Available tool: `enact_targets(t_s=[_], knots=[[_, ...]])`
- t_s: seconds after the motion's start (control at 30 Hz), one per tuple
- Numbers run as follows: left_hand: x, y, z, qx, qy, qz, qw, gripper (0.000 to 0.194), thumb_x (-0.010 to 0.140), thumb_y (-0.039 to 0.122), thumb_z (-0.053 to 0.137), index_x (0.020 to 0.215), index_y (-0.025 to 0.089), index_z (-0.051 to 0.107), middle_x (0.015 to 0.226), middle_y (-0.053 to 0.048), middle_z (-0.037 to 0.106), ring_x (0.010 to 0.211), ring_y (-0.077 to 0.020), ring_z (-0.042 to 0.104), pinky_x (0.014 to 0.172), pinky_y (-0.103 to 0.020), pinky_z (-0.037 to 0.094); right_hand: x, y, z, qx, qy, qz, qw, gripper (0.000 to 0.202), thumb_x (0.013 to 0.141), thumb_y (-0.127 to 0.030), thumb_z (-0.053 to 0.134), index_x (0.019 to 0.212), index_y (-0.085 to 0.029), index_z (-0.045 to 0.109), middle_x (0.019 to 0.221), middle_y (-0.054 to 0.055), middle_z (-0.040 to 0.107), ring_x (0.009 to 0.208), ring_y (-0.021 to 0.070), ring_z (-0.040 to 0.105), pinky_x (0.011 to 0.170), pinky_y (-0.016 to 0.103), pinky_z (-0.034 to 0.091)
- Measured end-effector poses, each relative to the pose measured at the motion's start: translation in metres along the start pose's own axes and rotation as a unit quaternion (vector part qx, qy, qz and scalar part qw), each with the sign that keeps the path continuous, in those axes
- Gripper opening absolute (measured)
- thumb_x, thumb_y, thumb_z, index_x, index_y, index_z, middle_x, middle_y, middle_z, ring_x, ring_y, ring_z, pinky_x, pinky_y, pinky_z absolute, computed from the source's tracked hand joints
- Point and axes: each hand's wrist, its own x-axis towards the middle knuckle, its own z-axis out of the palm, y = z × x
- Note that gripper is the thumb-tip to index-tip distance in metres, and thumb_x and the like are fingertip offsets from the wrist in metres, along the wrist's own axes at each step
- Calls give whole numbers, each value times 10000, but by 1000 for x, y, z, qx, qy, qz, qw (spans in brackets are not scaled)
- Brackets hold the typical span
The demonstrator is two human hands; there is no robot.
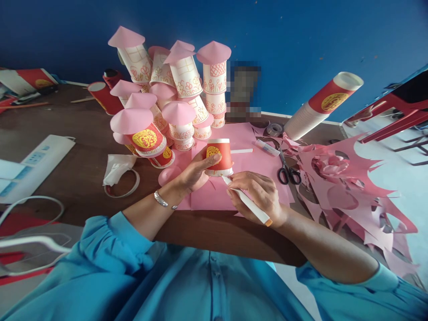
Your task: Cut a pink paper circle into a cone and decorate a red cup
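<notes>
A red paper cup point(224, 154) with a yellow print and a white lower band is gripped in my left hand point(197, 171), thumb across its front. My right hand point(256, 194) is closed on a white marker point(251, 206) with an orange end. The marker's tip is at the cup's lower edge. Under both hands lies pink paper point(209, 196). Another white pen point(242, 151) rests on that paper, just right of the cup. Behind my left hand stand several stacked cups point(182, 80) with pink cone tops and drawn flowers.
Black scissors point(289, 174), a glue stick point(267, 147) and a tape roll point(274, 129) lie right of the pink paper. Cut pink scraps point(347, 196) spread farther right, below a tall cup stack point(306, 117). A white ring point(122, 183) is at the left.
</notes>
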Motion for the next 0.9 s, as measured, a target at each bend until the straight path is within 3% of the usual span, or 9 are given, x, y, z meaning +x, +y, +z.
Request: enact_targets(t_s=[0.2, 0.47, 0.7, 0.9], knots=[[2, -1, -1, -19, -13, 2, 1000, 404, 798, 490, 822, 1057, 205, 702, 957, -63, 727, 1087, -331, 683, 932, -443, 551, 0, 0, 0, -1, 2, 6, 1000, 203, 912, -47, 654, 1009, -210, 583, 740, 14, 713, 638, 169, 721, 596, 274, 585], [2, 1, 0, -23, 27, -2, 999, 361, 755, 459, 834, 979, 214, 694, 962, -57, 700, 1069, -281, 667, 927, -420, 544, 0, 0, -2, -17, 8, 11, 1000, 182, 937, -76, 635, 1012, -231, 578, 750, 2, 722, 628, 149, 717, 578, 248, 567], [1, 5, 2, -40, -5, -14, 999, 386, 765, 413, 815, 1057, 181, 716, 1047, -86, 736, 970, -249, 700, 835, -382, 583, 0, 1, -3, -15, 8, 16, 1000, 213, 911, -56, 641, 1026, -226, 584, 775, 20, 735, 639, 164, 726, 601, 255, 582], [2, 3, -1, -31, -14, -7, 999, 376, 797, 447, 787, 1049, 178, 712, 1053, -98, 753, 1065, -293, 709, 877, -395, 565, -1, 2, -2, -18, 6, 17, 1000, 209, 923, -69, 629, 1036, -237, 581, 778, 9, 737, 640, 156, 722, 608, 248, 577]])
